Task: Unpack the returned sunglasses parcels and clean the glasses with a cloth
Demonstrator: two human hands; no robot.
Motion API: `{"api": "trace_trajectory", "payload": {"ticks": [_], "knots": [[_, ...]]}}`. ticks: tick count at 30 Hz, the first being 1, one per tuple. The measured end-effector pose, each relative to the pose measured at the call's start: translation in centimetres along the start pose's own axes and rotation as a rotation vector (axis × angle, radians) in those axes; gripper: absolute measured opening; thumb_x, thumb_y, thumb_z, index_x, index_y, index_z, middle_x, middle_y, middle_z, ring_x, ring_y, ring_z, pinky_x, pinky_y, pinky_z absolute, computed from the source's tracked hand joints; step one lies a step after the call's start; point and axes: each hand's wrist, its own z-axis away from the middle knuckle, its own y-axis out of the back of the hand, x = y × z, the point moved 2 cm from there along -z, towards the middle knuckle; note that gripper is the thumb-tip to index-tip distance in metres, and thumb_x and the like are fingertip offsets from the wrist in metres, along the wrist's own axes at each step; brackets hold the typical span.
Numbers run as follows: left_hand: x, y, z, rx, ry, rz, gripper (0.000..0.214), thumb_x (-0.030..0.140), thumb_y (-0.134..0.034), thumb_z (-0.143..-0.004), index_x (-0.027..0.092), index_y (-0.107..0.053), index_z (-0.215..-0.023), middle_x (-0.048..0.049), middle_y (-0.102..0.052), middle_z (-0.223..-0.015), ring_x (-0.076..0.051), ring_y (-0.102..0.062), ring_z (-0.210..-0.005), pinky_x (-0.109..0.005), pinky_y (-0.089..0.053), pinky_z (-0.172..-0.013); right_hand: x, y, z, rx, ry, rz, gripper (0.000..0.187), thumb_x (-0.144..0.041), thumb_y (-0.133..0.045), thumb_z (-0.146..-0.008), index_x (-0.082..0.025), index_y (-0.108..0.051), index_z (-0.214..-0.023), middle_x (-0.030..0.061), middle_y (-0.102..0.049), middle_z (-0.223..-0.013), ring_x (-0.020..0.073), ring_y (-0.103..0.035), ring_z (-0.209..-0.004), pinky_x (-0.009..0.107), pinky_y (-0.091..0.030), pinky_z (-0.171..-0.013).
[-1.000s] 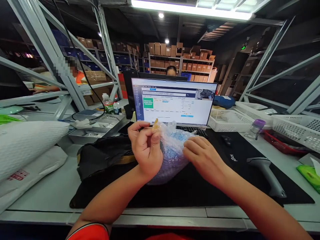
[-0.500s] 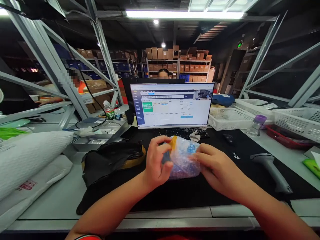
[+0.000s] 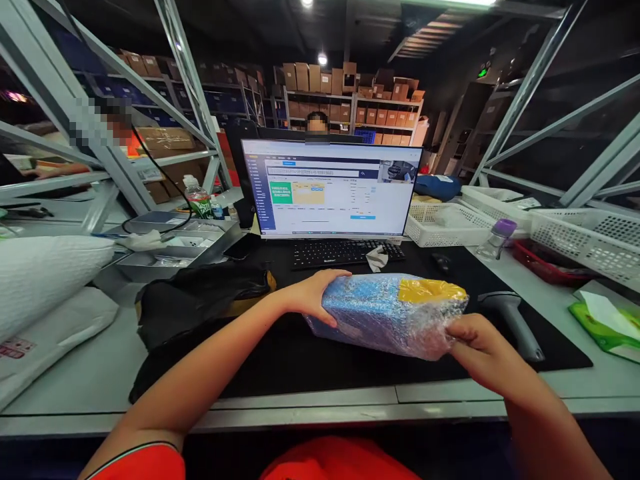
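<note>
A blue box-shaped package in clear bubble wrap (image 3: 380, 310) lies lengthwise above the black desk mat (image 3: 280, 373), with a strip of yellow tape (image 3: 433, 291) on its right end. My left hand (image 3: 317, 297) grips its left end, thumb on the near side and fingers over the far side. At the right end, my right hand (image 3: 477, 343) pinches the loose bubble wrap between thumb and fingers. What is inside the wrap cannot be made out clearly. To the left, a black bag with a yellow-brown edge (image 3: 200, 307) rests on the mat.
Behind the package stand a keyboard (image 3: 330, 253) and a monitor (image 3: 330, 193). A barcode scanner (image 3: 513, 323), a mouse (image 3: 441, 262), white baskets (image 3: 440, 230) and a tissue pack (image 3: 605, 327) are on the right. White padded mailers (image 3: 50, 320) and a grey tray (image 3: 175, 257) occupy the left.
The package has turned from end-on to lengthwise, its taped end now at the right. My left hand has taken its left end; my right hand has moved right with the wrap.
</note>
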Motion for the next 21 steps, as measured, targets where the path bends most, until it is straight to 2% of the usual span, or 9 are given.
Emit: {"api": "trace_trajectory", "payload": {"ticks": [4,6,8,11,13,15,17,19,21], "knots": [[0.9,-1.6,-0.3,0.061,-0.055,-0.029,0.115,0.059,-0.092,-0.051,0.022,-0.043,-0.147,-0.0159,-0.048,-0.147,-0.038,-0.044,-0.136,-0.055,-0.032,-0.119,4.3,-1.1,4.2,-0.033,-0.135,0.01,0.026,-0.016,-0.054,-0.086,-0.019,-0.076,-0.1,0.0074,-0.076,-0.102,0.0279,-0.068,-0.1,0.04,-0.053,-0.097],[1.5,-2.4,0.0,0.105,-0.068,-0.051,0.109,0.055,-0.092,-0.053,0.023,-0.045,-0.145,-0.0149,-0.049,-0.144,-0.037,-0.044,-0.135,-0.056,-0.034,-0.117,7.1,-2.1,6.6,0.019,-0.228,-0.056,0.039,-0.018,-0.057,-0.085,-0.02,-0.071,-0.121,0.0111,-0.072,-0.121,0.0318,-0.063,-0.12,0.048,-0.044,-0.111],[2.1,-2.9,0.3,0.125,-0.079,-0.098,0.104,0.052,-0.092,-0.054,0.023,-0.046,-0.144,-0.0145,-0.049,-0.141,-0.036,-0.044,-0.133,-0.055,-0.037,-0.116,9.6,-3.1,8.8,0.098,-0.339,-0.158,0.058,-0.02,-0.062,-0.082,-0.02,-0.059,-0.14,0.0135,-0.065,-0.137,0.0319,-0.058,-0.13,0.05,-0.04,-0.115],[2.9,-3.4,0.7,0.123,-0.123,-0.179,0.104,0.052,-0.092,-0.054,0.024,-0.048,-0.143,-0.0147,-0.048,-0.14,-0.036,-0.045,-0.131,-0.054,-0.038,-0.114,11.7,-3.6,11.1,0.388,-0.443,-0.3,0.083,-0.029,-0.071,-0.079,-0.026,-0.037,-0.155,0.0149,-0.044,-0.158,0.03,-0.052,-0.138,0.049,-0.043,-0.112],[3.1,-3.6,0.8,0.123,-0.14,-0.206,0.104,0.053,-0.092,-0.054,0.024,-0.048,-0.144,-0.0147,-0.048,-0.14,-0.037,-0.045,-0.131,-0.055,-0.038,-0.114,12.0,-3.3,11.8,0.64,-0.428,-0.385,0.085,-0.035,-0.073,-0.08,-0.032,-0.034,-0.155,0.0136,-0.034,-0.164,0.029,-0.053,-0.137,0.046,-0.05,-0.105],[3.0,-3.7,0.9,0.122,-0.13,-0.208,0.104,0.053,-0.092,-0.055,0.025,-0.047,-0.145,-0.0148,-0.048,-0.142,-0.037,-0.044,-0.133,-0.056,-0.038,-0.114,11.8,-3.0,12.3,0.876,-0.407,-0.414,0.07,-0.036,-0.075,-0.08,-0.032,-0.049,-0.144,0.014,-0.048,-0.155,0.0273,-0.066,-0.121,0.041,-0.058,-0.094],[2.7,-3.8,0.8,0.121,-0.111,-0.189,0.103,0.053,-0.091,-0.057,0.026,-0.046,-0.145,-0.0152,-0.046,-0.145,-0.038,-0.043,-0.135,-0.057,-0.038,-0.115,11.6,-3.2,12.3,0.971,-0.453,-0.379,0.044,-0.037,-0.081,-0.076,-0.025,-0.069,-0.117,0.0128,-0.073,-0.122,0.0248,-0.075,-0.092,0.038,-0.062,-0.082],[2.2,-3.8,0.7,0.12,-0.106,-0.149,0.101,0.053,-0.09,-0.06,0.025,-0.046,-0.146,-0.016,-0.045,-0.149,-0.038,-0.042,-0.138,-0.057,-0.036,-0.117,11.5,-3.9,11.7,0.831,-0.514,-0.356,0.027,-0.04,-0.084,-0.071,-0.021,-0.075,-0.089,0.0091,-0.078,-0.088,0.0251,-0.075,-0.074,0.04,-0.063,-0.077],[1.8,-3.6,0.4,0.119,-0.118,-0.097,0.095,0.053,-0.088,-0.064,0.024,-0.047,-0.145,-0.0164,-0.044,-0.151,-0.037,-0.04,-0.141,-0.057,-0.034,-0.119,11.6,-4.9,10.4,0.57,-0.5,-0.365,0.025,-0.044,-0.082,-0.072,-0.021,-0.077,-0.082,0.0083,-0.078,-0.08,0.0296,-0.075,-0.08,0.045,-0.063,-0.082]]}}
